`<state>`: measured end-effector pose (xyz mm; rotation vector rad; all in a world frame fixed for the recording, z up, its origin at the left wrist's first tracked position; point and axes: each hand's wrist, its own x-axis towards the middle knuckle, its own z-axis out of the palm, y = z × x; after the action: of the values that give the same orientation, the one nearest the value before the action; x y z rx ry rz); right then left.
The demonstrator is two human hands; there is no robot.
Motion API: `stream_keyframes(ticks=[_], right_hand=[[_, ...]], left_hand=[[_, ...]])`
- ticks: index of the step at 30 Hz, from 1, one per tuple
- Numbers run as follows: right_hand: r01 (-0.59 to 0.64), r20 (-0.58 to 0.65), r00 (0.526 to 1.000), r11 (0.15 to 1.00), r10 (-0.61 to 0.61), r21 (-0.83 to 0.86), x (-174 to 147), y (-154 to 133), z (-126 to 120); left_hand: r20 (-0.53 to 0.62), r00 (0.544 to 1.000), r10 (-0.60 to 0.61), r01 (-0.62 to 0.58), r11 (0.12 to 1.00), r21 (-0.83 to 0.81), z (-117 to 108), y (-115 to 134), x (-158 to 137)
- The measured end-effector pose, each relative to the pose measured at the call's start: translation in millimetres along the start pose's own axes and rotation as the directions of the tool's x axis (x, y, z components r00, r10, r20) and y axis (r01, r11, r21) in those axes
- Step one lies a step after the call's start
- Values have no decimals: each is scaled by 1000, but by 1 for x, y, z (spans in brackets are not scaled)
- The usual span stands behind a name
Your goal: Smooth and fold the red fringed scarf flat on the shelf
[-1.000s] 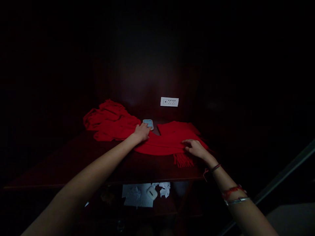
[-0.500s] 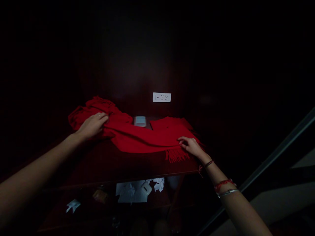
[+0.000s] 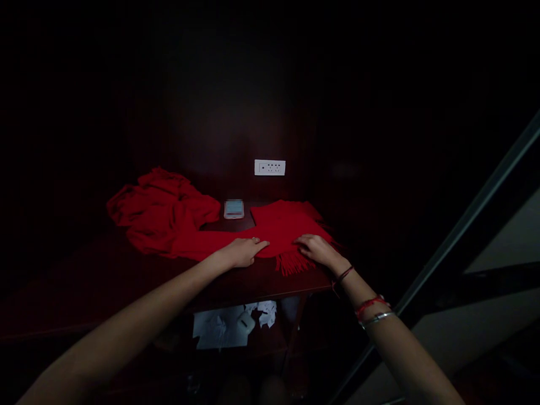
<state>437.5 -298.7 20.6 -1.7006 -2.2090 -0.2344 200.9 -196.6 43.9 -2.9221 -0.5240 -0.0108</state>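
Note:
A red fringed scarf lies across the dark wooden surface. Its right part is spread fairly flat, with fringe hanging toward the front, while its left part is bunched in a crumpled heap. My left hand is closed on the scarf's front edge near the middle, thumb and fingers pressed together. Close by on the right, my right hand has its fingers curled onto the same edge, just above the fringe. Some fingertips of both hands are hard to see in the dim light.
A small device with a lit, blurred screen stands behind the scarf. On the back wall is a white power socket. Papers and a small white case lie on a lower shelf. A slanting frame edge runs along the right.
My left hand has moved right along the scarf, from the bunched end to the front edge near my right hand. The left stretch of scarf has dropped slack. My right hand stays at the fringe.

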Motion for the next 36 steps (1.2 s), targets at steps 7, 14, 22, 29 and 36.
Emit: stream_keyframes(ticks=[7,14,22,29,36], right_hand=[[-93,-97,988,958,124,270,11,18,3],[-119,-188,958,900,215,420,14,24,13],[-32,-189,977,949,96,313,5,5,6],[24,-237,971,981,23,194,9,-1,10],[38,-205,979,978,4,203,7,5,10]], left_hand=[[-198,979,-50,-12,954,-300,17,-31,32],[-270,963,-27,-12,990,-142,28,-26,34],[-315,949,-33,32,999,-7,17,-12,33],[-280,960,25,-11,999,52,10,-1,30],[-284,947,149,-173,983,-61,12,2,25]])
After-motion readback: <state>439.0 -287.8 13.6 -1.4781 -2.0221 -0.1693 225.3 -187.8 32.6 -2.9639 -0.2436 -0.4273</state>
